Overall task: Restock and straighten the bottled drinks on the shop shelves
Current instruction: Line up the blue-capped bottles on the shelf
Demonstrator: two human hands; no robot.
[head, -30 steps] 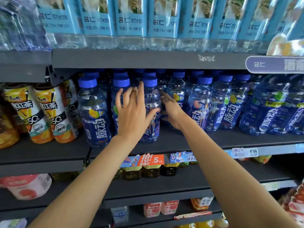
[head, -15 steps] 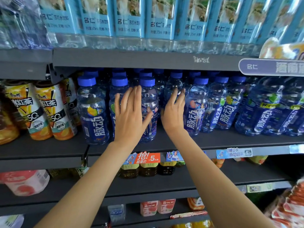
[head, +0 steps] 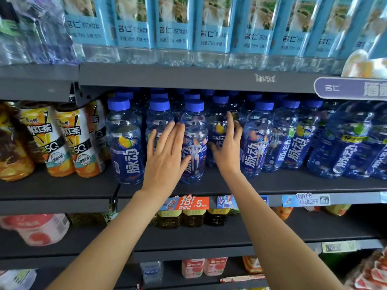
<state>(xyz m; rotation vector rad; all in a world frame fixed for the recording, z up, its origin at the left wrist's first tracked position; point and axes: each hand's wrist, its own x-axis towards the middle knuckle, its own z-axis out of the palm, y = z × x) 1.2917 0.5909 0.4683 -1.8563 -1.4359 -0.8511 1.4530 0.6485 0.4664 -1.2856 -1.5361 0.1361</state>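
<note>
Middle shelf [head: 272, 185], blue-capped bottles in rows running front to back, all upright (long axes vertical).

Left hand [head: 165, 158]: fingers straight and spread, palm toward the stock, in front of the second front bottle [head: 159, 122] and overlapping the left flank of the third bottle [head: 194, 143]. It grips nothing; contact with either bottle cannot be confirmed.

Right hand [head: 227, 149]: fingers straight, loosely together, pointing up and into the shelf, holding nothing. It sits in the gap between the third bottle and the fourth front bottle [head: 256, 141], in front of a set-back bottle [head: 218, 114] whose cap stands further from the shelf's front edge than its neighbours' caps.

Key relation: the third bottle lies between the two hands, left hand on its left, right hand on its right. The set-back bottle lies directly behind the right hand, so the right hand is nearer to it.

Judgement: straightening step under way; the recessed bottle probably needs drawing forward to the front edge (tight neighbours, tipping risk).
</note>
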